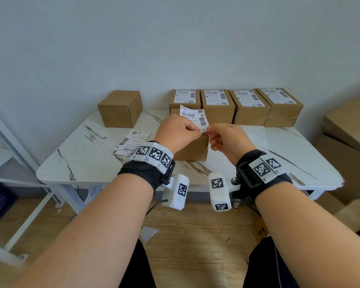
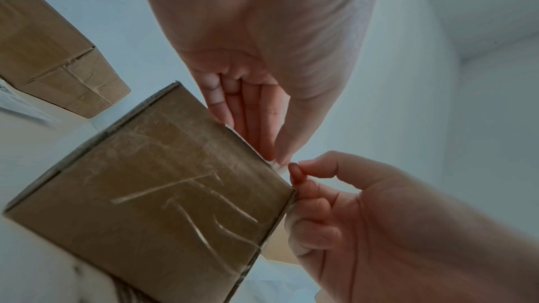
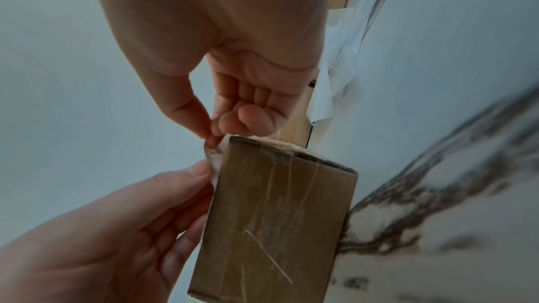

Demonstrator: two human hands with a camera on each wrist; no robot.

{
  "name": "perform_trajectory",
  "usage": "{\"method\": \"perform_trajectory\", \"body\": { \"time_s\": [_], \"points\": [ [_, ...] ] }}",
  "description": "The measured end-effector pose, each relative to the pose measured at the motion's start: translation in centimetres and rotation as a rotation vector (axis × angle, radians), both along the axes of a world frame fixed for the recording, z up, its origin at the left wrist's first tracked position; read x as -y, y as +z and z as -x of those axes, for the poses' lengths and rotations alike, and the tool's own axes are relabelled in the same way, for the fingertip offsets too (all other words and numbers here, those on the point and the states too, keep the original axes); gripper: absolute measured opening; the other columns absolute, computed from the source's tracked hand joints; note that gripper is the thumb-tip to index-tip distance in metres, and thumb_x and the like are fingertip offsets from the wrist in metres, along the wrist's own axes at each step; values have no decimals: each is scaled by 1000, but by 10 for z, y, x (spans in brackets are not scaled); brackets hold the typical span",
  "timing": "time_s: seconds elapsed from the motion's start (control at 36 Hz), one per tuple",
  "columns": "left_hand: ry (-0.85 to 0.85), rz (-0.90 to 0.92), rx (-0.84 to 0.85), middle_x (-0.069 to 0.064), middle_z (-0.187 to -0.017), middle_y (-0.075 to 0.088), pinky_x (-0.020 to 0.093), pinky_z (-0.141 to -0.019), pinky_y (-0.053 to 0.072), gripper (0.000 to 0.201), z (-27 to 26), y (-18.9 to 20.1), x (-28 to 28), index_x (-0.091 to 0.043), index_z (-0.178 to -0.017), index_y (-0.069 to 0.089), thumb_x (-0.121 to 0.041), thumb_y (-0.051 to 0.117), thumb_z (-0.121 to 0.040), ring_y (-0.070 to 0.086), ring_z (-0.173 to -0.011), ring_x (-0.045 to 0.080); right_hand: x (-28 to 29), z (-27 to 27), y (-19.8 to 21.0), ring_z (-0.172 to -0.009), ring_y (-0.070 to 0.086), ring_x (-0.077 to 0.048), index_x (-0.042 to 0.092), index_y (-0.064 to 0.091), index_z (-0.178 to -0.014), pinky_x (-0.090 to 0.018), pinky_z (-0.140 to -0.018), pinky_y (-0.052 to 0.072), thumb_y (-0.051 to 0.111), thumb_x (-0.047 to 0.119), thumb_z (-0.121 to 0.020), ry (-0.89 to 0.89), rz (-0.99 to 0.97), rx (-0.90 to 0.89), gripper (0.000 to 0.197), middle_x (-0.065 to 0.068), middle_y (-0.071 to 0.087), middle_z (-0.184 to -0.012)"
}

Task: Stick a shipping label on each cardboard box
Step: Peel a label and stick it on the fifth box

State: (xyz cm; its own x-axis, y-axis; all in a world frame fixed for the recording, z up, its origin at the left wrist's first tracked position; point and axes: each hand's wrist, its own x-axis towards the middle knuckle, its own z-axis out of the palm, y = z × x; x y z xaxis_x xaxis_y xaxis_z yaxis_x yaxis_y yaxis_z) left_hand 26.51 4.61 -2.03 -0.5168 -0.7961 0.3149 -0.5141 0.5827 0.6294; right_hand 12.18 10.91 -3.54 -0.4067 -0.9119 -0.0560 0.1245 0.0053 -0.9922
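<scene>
A shipping label point(image 1: 193, 117) is pinched at its bottom corner by the left hand point(image 1: 176, 134) and the right hand point(image 1: 227, 140), just above a cardboard box point(image 1: 192, 150) on the bench point(image 1: 96, 163)

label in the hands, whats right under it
Both hands, left hand and right hand, pinch the label above an unlabelled cardboard box. The hands and label cover most of its top.
</scene>
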Motion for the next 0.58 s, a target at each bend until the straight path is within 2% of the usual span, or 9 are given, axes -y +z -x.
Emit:
{"method": "perform_trajectory", "body": {
  "time_s": [0.11,0.19,0.25,0.31,0.36,0.44,0.58],
  "points": [
    [-6,-6,4,-8,-107,72,12,-62,43,13,-1,1,-1,-23,-88,79,-30,69,-83,62,-101,4,0,1,-2,-47,39,-14,-3,64,-88,-24,-46,36,58,4,-85,-2,15,-38,9,-5,45,-57],
    [-15,-10,10,-8,-107,72,18,-68,49,14,-2,3,-2,-23,-87,79,-30,68,-83,62,-98,4,1,0,-4,-47,34,-13,2,58,-81,-23,-47,31,57,4,-85,5,16,-7,4,-2,40,-54],
    [-17,-9,12,-7,-107,72,22,-71,52,14,-2,3,-2,-23,-87,79,-30,68,-83,63,-95,4,1,0,-4,-47,32,-13,5,55,-76,-23,-48,29,57,3,-85,7,16,10,9,-2,37,-55],
    [-15,-9,10,-7,-107,72,24,-73,53,14,-2,4,-1,-22,-86,79,-30,68,-83,63,-97,5,2,0,-5,-47,31,-12,6,54,-79,-23,-48,28,57,3,-85,4,18,12,7,-1,37,-54],
    [-13,-14,5,-7,-109,72,24,-73,54,14,-2,4,-1,-21,-85,79,-29,69,-83,63,-101,6,3,1,-6,-48,31,-12,5,55,-85,-23,-48,27,57,3,-85,0,16,13,3,-1,37,-55],
    [-12,-11,2,-7,-111,71,21,-70,53,14,-2,4,-1,-20,-85,79,-30,69,-83,62,-105,7,4,1,-7,-48,30,-12,6,56,-92,-24,-48,26,57,4,-84,-2,13,22,8,0,37,-54],
    [-11,-2,9,-6,-113,71,15,-63,48,16,-1,4,-2,-19,-85,79,-30,68,-85,62,-108,8,4,1,-9,-49,27,-13,9,52,-87,-26,-50,22,57,4,-85,9,20,52,7,1,35,-51]
  ]
}}
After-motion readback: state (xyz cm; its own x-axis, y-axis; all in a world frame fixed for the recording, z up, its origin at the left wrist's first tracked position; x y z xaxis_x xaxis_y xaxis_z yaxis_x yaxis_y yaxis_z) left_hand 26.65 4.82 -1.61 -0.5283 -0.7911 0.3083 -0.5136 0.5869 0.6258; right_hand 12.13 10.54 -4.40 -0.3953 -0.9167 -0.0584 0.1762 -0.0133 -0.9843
